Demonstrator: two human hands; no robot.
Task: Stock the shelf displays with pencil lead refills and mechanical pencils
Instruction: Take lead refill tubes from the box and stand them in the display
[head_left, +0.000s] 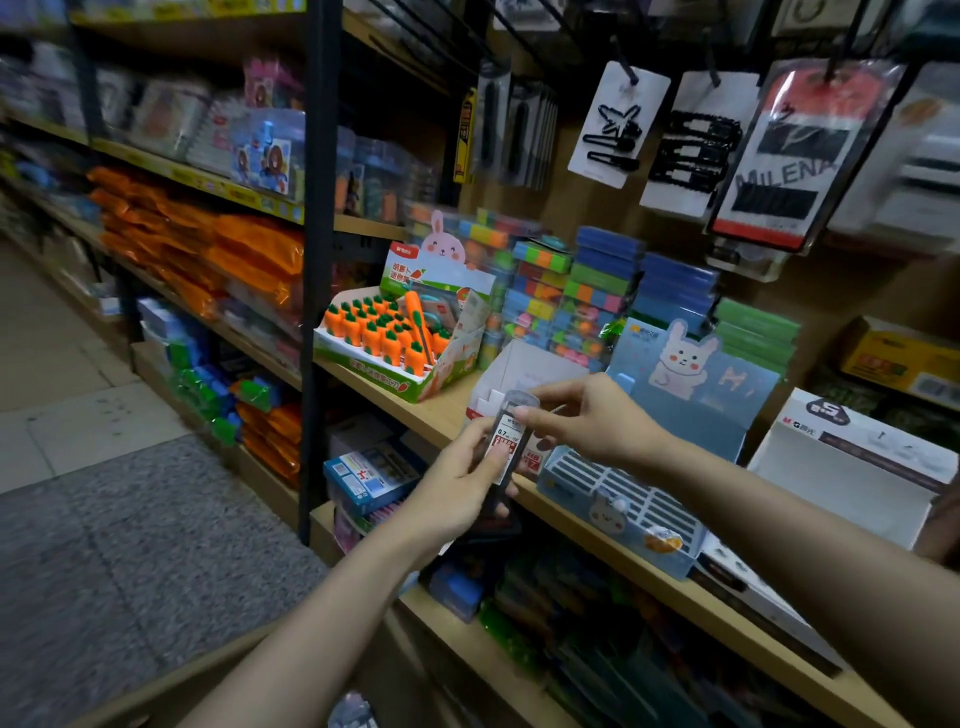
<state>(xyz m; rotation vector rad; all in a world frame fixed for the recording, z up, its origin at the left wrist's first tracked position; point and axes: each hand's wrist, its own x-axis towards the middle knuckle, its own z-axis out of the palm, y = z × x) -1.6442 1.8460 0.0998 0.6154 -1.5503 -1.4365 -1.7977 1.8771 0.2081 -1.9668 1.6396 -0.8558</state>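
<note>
carrot display (395, 338): an open carton of orange carrot-shaped pieces on the left of the wooden shelf (431, 415), no part of this step
left hand (457, 488): curled round the lower half of the lead refill case (511, 439), thumb pressed over its white and red label, holding it tilted just in front of the shelf edge
lead refill case: slim and dark with a clear cap, marked 0.7, held between both hands and touching neither shelf nor box
white display box (524, 371): open carton standing just behind the case on the shelf; what it holds cannot be seen from here
right hand (587, 415): fingertips pinching the upper end of the case near its clear cap, the other fingers loosely bent
blue rabbit display (675, 415): slotted tray with a rabbit backboard, right of the white box, rows looking partly filled
step in hand: probably readying one refill for placing, passing it from left grip to right
next move: calls for the left hand to let go, then the right to carry the case a little further in and lower it upright into the white box, which seems the nearest free slot
</note>
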